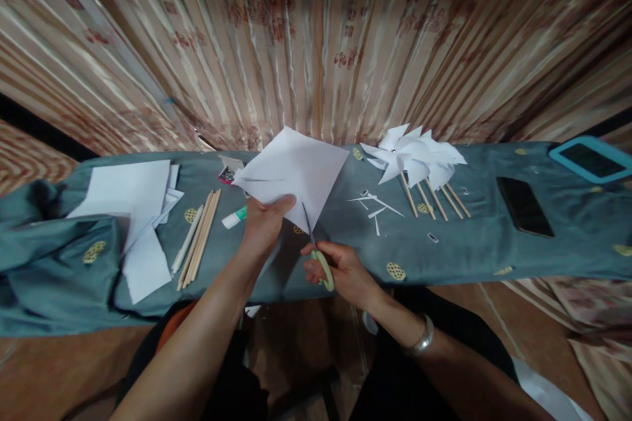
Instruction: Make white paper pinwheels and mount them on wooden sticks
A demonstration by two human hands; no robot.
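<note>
A square sheet of white paper (301,164) is held up over the table by my left hand (266,220), thumb on top near its lower left edge. A slit shows at the sheet's left corner. My right hand (343,270) grips green-handled scissors (323,270), fingers around the handles. The blades lie at the sheet's near corner, one visible over the paper. Below my left hand lies a glue stick (234,217) with a green and white body. Behind it is a small open box (230,171) with tiny metal pieces, partly covered by the sheet.
On the right lie several white paper pinwheels (419,151) on wooden sticks, near paper scraps (376,202), a phone (525,206) and a blue-framed tablet (592,158). To the left are wooden sticks (200,240), a white pen-like stick (187,238) and paper sheets (131,194). A curtain (316,39) hangs behind.
</note>
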